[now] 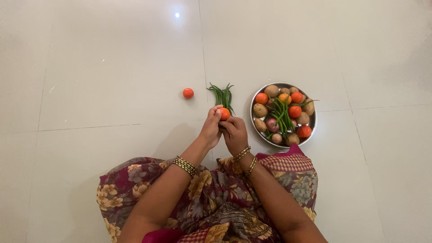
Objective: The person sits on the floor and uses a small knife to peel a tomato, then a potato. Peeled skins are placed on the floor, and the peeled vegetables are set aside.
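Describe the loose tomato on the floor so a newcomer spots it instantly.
Start at the round steel plate of vegetables, then go left past the bunch of green beans. The small red tomato lies alone on the pale tiled floor, untouched by either hand.

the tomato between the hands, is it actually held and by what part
Yes: the tomato is held by both hands, left hand and right hand, fingers pressing its round sides; exact contact spots cannot be told.

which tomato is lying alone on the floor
The tomato left of the green bean bunch, on bare tile. Another tomato is held in both hands; the rest sit in the metal plate.
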